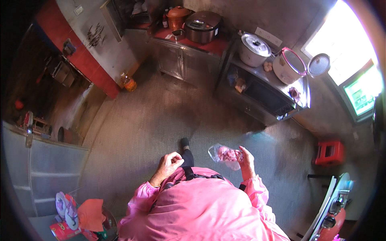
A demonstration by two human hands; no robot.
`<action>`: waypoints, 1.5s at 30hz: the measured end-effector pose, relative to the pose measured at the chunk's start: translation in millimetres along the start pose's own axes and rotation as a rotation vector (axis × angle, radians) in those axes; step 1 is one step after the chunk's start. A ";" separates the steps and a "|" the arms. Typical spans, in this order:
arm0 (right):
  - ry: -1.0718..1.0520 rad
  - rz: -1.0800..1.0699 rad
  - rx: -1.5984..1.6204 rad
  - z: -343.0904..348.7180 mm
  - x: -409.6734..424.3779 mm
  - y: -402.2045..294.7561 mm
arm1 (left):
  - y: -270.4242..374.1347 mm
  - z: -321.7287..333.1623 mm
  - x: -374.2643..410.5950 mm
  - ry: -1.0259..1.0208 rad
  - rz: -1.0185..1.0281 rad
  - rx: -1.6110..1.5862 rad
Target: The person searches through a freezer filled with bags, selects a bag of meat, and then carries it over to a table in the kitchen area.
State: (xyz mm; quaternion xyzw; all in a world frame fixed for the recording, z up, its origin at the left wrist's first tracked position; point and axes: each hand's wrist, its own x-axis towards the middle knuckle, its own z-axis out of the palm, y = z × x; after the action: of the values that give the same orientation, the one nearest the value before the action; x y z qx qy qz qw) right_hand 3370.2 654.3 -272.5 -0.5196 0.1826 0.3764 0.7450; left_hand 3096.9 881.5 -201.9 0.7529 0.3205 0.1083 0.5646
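My right hand (246, 161) holds a clear plastic bag (214, 153) out over the floor, its fingers closed on the bag's right side. Pink pieces that look like raw meat (226, 153) lie inside it. My left hand (171, 164) is in front of my body with its fingers curled and thumb near the fingertips; no object shows in it. Pink sleeves cover both arms. One foot in a dark shoe (184, 142) shows beyond my left hand.
Ahead stands a steel cabinet (197, 64) with a multicooker (202, 27). To its right, a metal counter (279, 86) bears a lidded cooker (254, 49), eggs (267, 66) and an open rice cooker (289, 66). An oil bottle (129, 82) and a red stool (330, 152) stand on the floor.
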 end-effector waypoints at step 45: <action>-0.764 -0.394 -0.819 545.9 491.2 -361.9 | 135.6 -146.5 510.5 -0.054 -0.296 -0.149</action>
State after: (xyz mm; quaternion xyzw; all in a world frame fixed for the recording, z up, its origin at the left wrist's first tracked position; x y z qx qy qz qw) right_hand 3896.1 1270.3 -153.1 -0.6167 -0.3584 0.4312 0.5526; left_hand 3462.5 1283.3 -129.1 0.6562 0.4040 0.0271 0.6368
